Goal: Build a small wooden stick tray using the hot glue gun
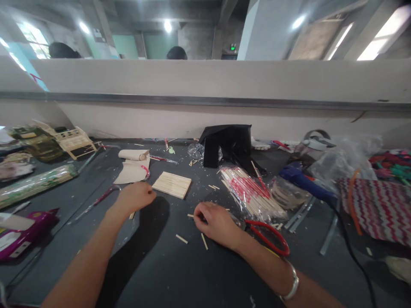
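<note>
A small flat panel of pale wooden sticks [172, 185] lies on the dark table in front of me. My left hand [136, 197] is closed at its lower left corner; I cannot tell whether the fingers touch it or hold something. Further right, my right hand [215, 223] is low over the table with curled fingers, and what they may pinch is hidden. Short cut stick pieces lie around it, among them one piece [181, 239] to its lower left and another [204, 241] just below. Red-handled pliers [269, 236] lie partly under my right wrist and forearm.
A plastic bag of sticks [247, 190] and a blue glue gun [305, 182] with a black cord are on the right. Behind stands a black folded object [229, 143]. At left are a paper roll [133, 164], a magenta device [27, 235] and a small wooden model [73, 139].
</note>
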Demonstrator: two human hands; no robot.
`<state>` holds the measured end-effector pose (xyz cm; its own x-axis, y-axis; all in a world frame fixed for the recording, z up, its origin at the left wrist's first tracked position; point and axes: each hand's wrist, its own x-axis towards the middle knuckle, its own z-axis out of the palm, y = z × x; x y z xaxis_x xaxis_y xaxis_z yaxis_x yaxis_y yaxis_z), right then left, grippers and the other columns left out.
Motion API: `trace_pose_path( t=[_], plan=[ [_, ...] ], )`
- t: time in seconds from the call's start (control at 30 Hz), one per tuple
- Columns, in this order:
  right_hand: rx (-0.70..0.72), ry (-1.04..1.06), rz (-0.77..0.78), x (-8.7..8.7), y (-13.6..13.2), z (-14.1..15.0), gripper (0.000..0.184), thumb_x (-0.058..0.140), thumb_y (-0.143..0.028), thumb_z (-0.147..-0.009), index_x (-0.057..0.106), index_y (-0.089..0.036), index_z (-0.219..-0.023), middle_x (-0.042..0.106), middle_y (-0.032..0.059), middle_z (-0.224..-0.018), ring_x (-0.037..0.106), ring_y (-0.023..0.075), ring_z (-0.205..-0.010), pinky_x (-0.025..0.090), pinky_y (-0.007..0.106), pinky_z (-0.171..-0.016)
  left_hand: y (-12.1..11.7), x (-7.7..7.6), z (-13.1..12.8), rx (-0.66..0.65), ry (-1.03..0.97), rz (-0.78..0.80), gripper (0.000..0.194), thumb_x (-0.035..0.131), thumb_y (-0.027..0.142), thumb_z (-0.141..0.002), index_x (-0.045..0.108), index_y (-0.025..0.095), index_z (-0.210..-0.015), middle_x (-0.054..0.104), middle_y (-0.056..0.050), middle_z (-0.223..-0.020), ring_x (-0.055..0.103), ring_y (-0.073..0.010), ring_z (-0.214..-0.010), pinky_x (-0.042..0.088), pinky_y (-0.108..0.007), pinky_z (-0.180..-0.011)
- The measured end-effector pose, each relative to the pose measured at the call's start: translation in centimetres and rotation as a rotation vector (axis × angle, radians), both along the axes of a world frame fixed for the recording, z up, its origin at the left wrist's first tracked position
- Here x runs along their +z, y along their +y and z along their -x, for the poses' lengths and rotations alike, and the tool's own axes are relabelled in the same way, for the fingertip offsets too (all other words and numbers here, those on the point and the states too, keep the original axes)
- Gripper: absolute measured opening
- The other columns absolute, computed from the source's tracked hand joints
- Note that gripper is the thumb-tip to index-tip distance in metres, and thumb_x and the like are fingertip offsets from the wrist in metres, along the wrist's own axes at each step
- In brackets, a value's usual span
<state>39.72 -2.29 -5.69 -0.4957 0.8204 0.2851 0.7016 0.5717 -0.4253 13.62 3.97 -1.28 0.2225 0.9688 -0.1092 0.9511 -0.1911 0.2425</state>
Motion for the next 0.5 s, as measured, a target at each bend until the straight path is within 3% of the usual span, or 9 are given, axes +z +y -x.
trace_pose_path(
  t=[0.1, 0.23, 0.4, 0.5],
  plan=[
    [-0.044, 0.070, 0.005, -0.1, 0.3, -0.1, 0.007, 0.054, -0.013, -0.084, 0.057, -0.018, -0.081, 0.061, 0.0008, -0.076, 0.057, 0.0144, -0.072, 0.042, 0.024, -0.066, -0.5, -0.1, -2.1, -0.167, -0.083, 0.057, 0.025, 0.048, 0.033, -0.078, 0.064, 0.018, -0.067, 0.061, 0.000, -0.063, 0.055, -0.0148, -0.064, 0.036, -0.022, -0.058],
    [-0.069, 0.150, 0.001, -0.3, 0.5, -0.3, 0.015, 0.053, -0.012, -0.087, 0.059, -0.017, -0.100, 0.063, 0.0038, -0.086, 0.058, 0.0156, -0.082, 0.045, 0.026, -0.077, -1.5, -0.3, -4.1, -0.530, -0.326, 0.194, 0.016, 0.056, 0.026, -0.076, 0.069, 0.018, -0.082, 0.063, -0.001, -0.077, 0.054, -0.0126, -0.069, 0.038, -0.020, -0.063],
    [-0.061, 0.201, 0.011, -0.5, 0.7, -0.5, 0.012, 0.054, -0.016, -0.088, 0.063, -0.019, -0.095, 0.063, 0.0047, -0.088, 0.059, 0.0172, -0.085, 0.046, 0.029, -0.080, -2.8, -0.6, -5.0, -0.705, -0.317, 0.268, 0.020, 0.071, 0.033, -0.070, 0.070, 0.021, -0.086, 0.060, -0.002, -0.081, 0.056, -0.0148, -0.074, 0.040, -0.021, -0.065],
    [-0.064, 0.239, 0.025, -0.3, 0.6, -0.4, 0.011, 0.054, -0.016, -0.088, 0.064, -0.020, -0.090, 0.064, 0.0040, -0.085, 0.059, 0.0171, -0.085, 0.045, 0.029, -0.078, -3.4, -0.8, -5.4, -0.766, -0.254, 0.271, 0.011, 0.072, 0.026, -0.069, 0.069, 0.022, -0.078, 0.061, -0.001, -0.079, 0.056, -0.0160, -0.076, 0.039, -0.022, -0.067]
  ],
)
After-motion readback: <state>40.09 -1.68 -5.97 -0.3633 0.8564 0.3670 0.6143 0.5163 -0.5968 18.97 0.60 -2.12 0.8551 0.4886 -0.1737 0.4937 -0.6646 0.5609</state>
